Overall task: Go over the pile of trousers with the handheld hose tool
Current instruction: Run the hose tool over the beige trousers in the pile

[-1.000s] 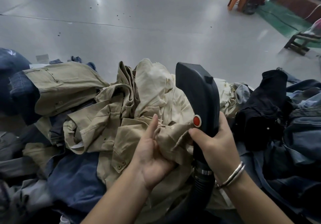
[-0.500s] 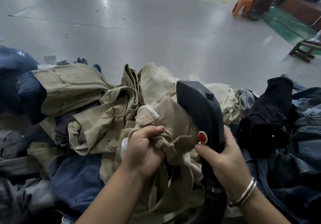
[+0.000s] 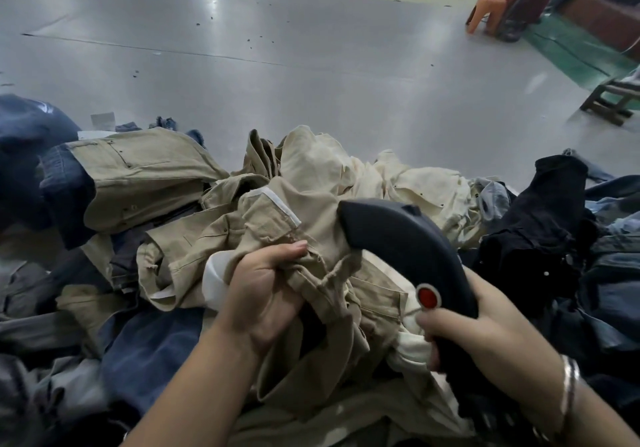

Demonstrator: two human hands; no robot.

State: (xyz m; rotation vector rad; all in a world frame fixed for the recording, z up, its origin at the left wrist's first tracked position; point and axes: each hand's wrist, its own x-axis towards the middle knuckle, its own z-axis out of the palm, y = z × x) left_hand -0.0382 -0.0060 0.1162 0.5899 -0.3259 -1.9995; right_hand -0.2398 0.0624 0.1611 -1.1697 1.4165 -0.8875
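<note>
Head view: left hand [image 3: 266,294] fingers curled, bunching waistband of khaki trousers [image 3: 311,238], prob. lifting it off the pile so fabric faces the tool. Right hand [image 3: 485,335] wrapped round handle of hose tool [image 3: 408,245], thumb just below red button [image 3: 428,296]. Tool head sits right beside left hand, touching the held khaki pair. Pile of trousers [image 3: 149,176] spreads outward: khaki/cream mid, navy left, black + denim right; grey floor [image 3: 277,48] beyond.

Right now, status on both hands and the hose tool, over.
Left hand gripping bunched khaki trousers. Right hand holding hose tool, nozzle down on the khaki. Nothing in the way.
</note>
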